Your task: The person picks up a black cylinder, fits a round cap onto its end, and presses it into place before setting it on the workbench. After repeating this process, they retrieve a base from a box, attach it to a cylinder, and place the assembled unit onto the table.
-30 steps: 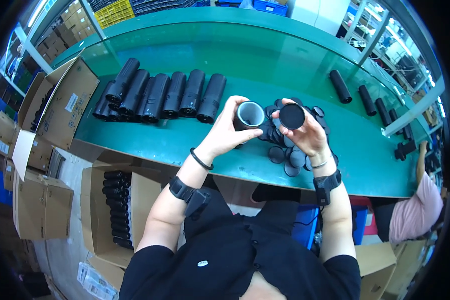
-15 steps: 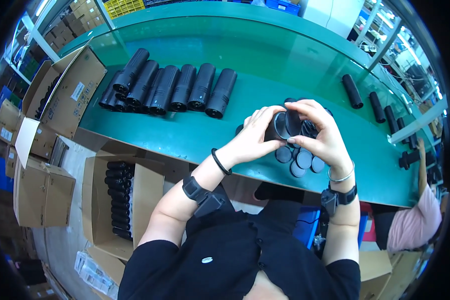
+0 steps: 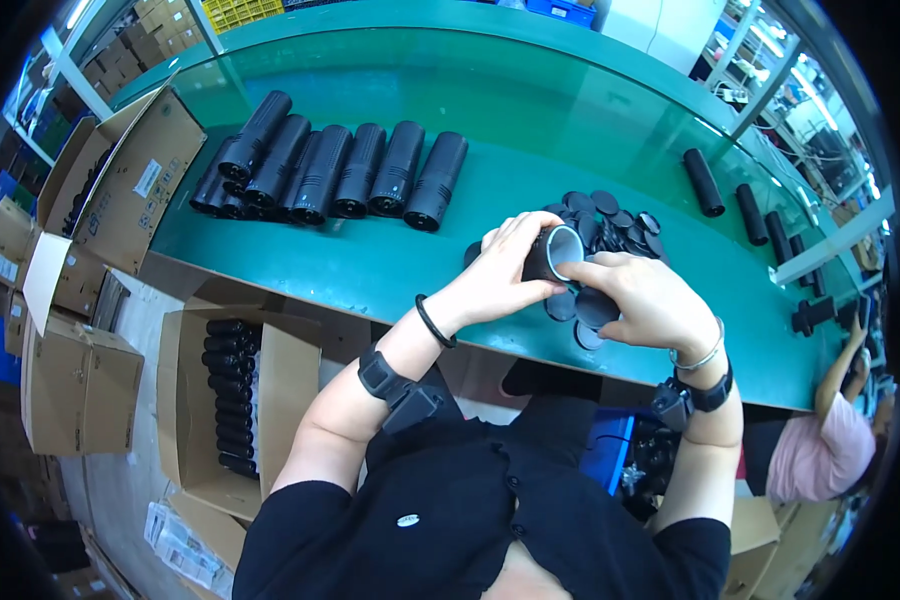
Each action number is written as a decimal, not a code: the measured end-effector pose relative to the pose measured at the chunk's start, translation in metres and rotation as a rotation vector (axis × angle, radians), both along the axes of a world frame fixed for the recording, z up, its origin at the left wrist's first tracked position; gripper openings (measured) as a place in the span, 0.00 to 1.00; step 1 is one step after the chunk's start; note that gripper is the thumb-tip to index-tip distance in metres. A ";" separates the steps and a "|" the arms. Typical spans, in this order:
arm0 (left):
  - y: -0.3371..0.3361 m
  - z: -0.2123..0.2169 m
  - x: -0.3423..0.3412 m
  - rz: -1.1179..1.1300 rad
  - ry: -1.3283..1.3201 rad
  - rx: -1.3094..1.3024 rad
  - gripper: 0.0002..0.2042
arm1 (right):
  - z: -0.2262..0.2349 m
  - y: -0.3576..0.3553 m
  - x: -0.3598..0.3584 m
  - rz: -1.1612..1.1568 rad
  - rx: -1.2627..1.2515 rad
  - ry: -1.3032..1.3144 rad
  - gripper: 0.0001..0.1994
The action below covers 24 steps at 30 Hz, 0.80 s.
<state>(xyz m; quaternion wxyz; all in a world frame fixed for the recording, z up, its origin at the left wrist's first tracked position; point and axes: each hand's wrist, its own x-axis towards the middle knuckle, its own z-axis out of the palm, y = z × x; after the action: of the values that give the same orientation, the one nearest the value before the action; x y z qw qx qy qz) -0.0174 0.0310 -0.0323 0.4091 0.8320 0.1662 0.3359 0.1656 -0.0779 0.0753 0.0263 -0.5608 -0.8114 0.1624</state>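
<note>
My left hand (image 3: 502,268) is wrapped round a black tube (image 3: 537,260) whose open end, with a pale rim and light inside, faces right. In my right hand (image 3: 645,290) is a round black cap (image 3: 596,308), apart from the tube and just below its open end. Part of my right thumb or finger reaches close to the tube's rim; whether it touches is hard to tell. Beyond both hands lies a heap of round black caps (image 3: 605,218). A few more caps (image 3: 560,305) lie nearer the bench edge, partly hidden by my right hand.
Several black ribbed cylinders (image 3: 368,170) lie stacked at the left of the green bench (image 3: 300,250). An open carton (image 3: 288,400) holding black tubes stands below the edge; another carton (image 3: 155,165) is at far left. Loose tubes (image 3: 703,183) lie right, near a co-worker's pink sleeve (image 3: 825,450).
My right hand has drawn the cap away from the tube's end, down and towards me. That end is now uncovered. The left hand keeps the tube in nearly the same place.
</note>
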 end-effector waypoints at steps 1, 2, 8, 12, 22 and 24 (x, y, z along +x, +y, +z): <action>-0.002 0.005 -0.001 0.001 0.036 0.009 0.32 | 0.006 0.000 -0.002 -0.032 -0.041 -0.087 0.37; -0.003 0.007 -0.001 0.002 0.073 0.017 0.33 | 0.009 0.000 -0.003 -0.064 -0.082 -0.174 0.36; 0.000 0.001 0.005 -0.054 0.041 -0.073 0.33 | -0.009 0.005 0.003 0.051 0.133 -0.228 0.32; 0.008 -0.002 -0.005 -0.009 0.012 0.012 0.34 | 0.025 0.003 0.009 -0.047 0.007 0.068 0.37; 0.007 0.003 0.008 0.011 0.044 -0.067 0.44 | -0.031 0.025 -0.003 -0.191 0.397 0.519 0.28; 0.007 0.004 0.008 0.006 0.073 -0.067 0.43 | -0.031 0.027 -0.003 -0.174 0.401 0.516 0.28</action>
<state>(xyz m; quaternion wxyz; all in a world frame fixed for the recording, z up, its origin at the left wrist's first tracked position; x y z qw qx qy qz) -0.0094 0.0378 -0.0282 0.4295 0.8288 0.1948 0.3011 0.1622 -0.0507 0.0440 0.3543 -0.5519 -0.7431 0.1330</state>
